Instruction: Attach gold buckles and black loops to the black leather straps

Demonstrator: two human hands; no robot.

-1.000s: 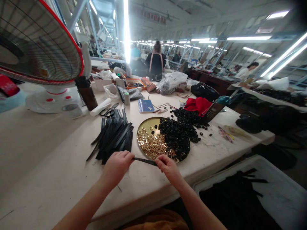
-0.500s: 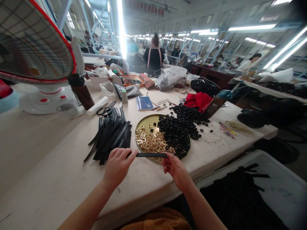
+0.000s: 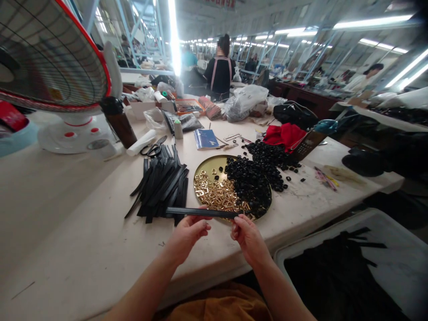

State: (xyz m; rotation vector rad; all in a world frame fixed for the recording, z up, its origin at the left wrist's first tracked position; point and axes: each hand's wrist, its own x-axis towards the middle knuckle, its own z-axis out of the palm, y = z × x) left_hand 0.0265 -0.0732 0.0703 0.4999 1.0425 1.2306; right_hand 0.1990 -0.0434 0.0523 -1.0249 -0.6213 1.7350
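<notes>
Stretching across the frame, a pale work table (image 3: pixel 67 232) carries a red-rimmed fan (image 3: pixel 50 58) at upper left, while a white bin (image 3: pixel 384 249) sits off its edge at lower right. A pile of black strips (image 3: pixel 163 183) lies left of centre, just beside a round gold tray (image 3: pixel 209 165) of gold buckles (image 3: pixel 217 196) and black beads (image 3: pixel 250 183). At centre, a single black strip (image 3: pixel 187 211) is held level above the tray's near rim, its long axis running left to right. The right hand (image 3: pixel 247 236) pinches its right end. The left hand (image 3: pixel 189 232) grasps it partway along, so its left end juts free toward the pile.
</notes>
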